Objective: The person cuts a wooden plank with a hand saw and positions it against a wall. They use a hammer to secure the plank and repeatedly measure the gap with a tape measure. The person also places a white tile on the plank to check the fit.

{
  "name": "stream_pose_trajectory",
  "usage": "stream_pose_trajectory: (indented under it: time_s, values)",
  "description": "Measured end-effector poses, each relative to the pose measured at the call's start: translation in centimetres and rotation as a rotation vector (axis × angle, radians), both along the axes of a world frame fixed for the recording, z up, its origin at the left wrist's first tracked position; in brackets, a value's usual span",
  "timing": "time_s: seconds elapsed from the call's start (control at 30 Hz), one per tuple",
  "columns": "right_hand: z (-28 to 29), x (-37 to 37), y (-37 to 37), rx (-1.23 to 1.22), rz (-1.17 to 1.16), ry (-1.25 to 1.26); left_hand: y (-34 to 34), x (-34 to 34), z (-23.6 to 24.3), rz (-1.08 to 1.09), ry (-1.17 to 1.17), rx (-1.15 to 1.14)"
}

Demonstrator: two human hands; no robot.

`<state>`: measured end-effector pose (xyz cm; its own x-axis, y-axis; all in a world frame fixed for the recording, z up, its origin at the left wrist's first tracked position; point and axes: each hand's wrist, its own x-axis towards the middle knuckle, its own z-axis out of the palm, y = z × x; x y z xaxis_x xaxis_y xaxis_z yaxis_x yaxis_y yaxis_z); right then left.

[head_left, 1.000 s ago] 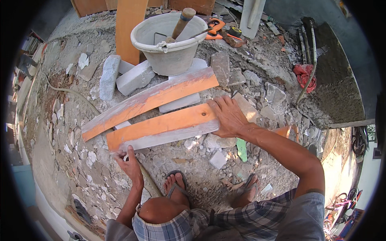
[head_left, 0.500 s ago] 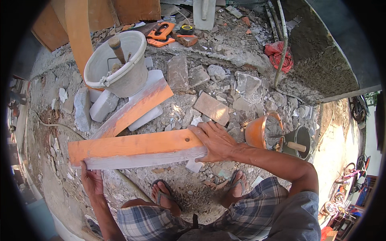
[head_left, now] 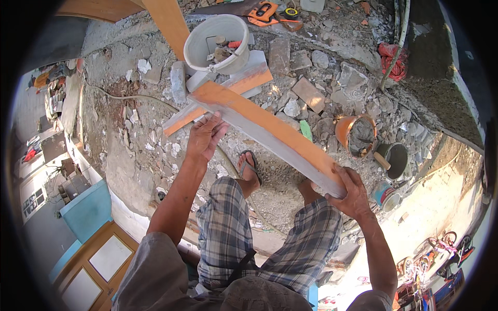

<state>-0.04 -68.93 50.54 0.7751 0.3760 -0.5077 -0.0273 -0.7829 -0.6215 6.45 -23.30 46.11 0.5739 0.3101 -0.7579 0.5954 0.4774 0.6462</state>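
A long orange plank [head_left: 270,129] with a pale grey lower band slants from upper left down to the right. My left hand [head_left: 206,136] grips its lower edge near the upper-left end, and my right hand [head_left: 350,194] is closed round the lower-right end. Behind it, partly hidden, a similar board [head_left: 181,119] rests on pale blocks [head_left: 179,82] on the rubble. Just beyond stands a whitish bucket [head_left: 197,52] with tools in it, one red-handled. My sandalled feet show below the plank, the right one partly hidden by it.
An orange bucket [head_left: 345,133] and a dark bucket [head_left: 398,158] with a wooden handle stand at right. A saw [head_left: 262,13] and tape measure [head_left: 291,13] lie at the back. A hose [head_left: 116,96] crosses the rubble; bicycles [head_left: 430,259] are at lower right.
The plank has swung from nearly level to a steep slant, its left end raised and right end lowered toward me, both hands moving with it. The view has turned too.
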Motion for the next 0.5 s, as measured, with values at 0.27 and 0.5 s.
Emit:
stream_pose_trajectory:
  time_s: [0.27,0.5]
  values:
    - [18.7,-6.6,-5.2,0.345,-0.335,0.866,-9.6,1.2,14.0,-0.015,0.124,0.122]
    - [26.6,-11.1,-7.7,0.769,-0.504,1.193,-14.4,2.0,20.4,0.001,0.004,0.045]
